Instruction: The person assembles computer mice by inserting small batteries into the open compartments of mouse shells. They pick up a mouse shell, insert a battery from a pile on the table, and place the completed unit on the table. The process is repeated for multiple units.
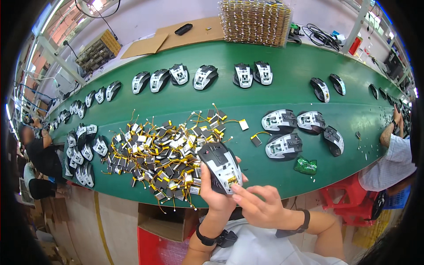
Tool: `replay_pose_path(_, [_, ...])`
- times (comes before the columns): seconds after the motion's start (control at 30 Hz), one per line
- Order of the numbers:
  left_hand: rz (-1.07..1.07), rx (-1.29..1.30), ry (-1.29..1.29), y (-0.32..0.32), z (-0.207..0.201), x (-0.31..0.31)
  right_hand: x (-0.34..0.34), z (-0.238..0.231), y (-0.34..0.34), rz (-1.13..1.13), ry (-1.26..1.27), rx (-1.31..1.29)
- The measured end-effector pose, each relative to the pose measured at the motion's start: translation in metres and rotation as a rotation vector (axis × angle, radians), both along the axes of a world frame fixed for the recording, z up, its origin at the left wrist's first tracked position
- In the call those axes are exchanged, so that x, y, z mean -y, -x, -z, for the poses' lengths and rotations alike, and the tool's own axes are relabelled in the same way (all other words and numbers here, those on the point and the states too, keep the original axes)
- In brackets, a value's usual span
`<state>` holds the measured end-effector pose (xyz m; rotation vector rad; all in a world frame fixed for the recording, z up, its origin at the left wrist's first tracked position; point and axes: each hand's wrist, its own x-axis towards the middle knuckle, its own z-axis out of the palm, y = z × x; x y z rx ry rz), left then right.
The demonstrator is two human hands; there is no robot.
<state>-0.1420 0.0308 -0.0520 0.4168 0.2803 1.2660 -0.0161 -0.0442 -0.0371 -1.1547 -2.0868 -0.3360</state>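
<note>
My left hand (216,196) is wrapped round a black and silver-grey computer mouse (221,165), tilted above the table's front edge, its cut-out side showing. A small yellow and green part shows in the opening at its lower end. At that opening, the thumb and forefinger of my right hand (260,205) are brought close together; whatever they pinch is too small to make out. Left of the mouse spreads a big heap of small flat batteries (154,154) with yellow tape, wires and white plugs.
Partly built mice stand right (282,145), left (84,152) and along the far belt (205,77). A green packet (305,165) lies at right. Batteries fill a tall stack (256,24) behind. Co-workers sit at both sides; red stools (349,198) stand at right.
</note>
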Motion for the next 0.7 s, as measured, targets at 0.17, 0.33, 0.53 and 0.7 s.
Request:
replay_pose_path(0.17, [0.006,-0.100,0.101,-0.009,0.003,0.007,-0.009,-0.009,-0.013,-0.058,-0.039,0.085])
replay_pose_path(0.33, [0.078,-0.027,0.056,-0.005,0.005,0.005,-0.006,-0.005,-0.016,-0.117,0.083,-0.085])
replay_pose_path(0.53, [0.155,-0.110,0.020,-0.012,-0.003,0.012,-0.027,-0.040,-0.037,-0.171,0.344,-0.567])
replay_pose_path(0.7, [0.102,-0.244,0.073,-0.013,-0.008,0.015,-0.051,-0.059,-0.051,-0.322,0.635,-0.428])
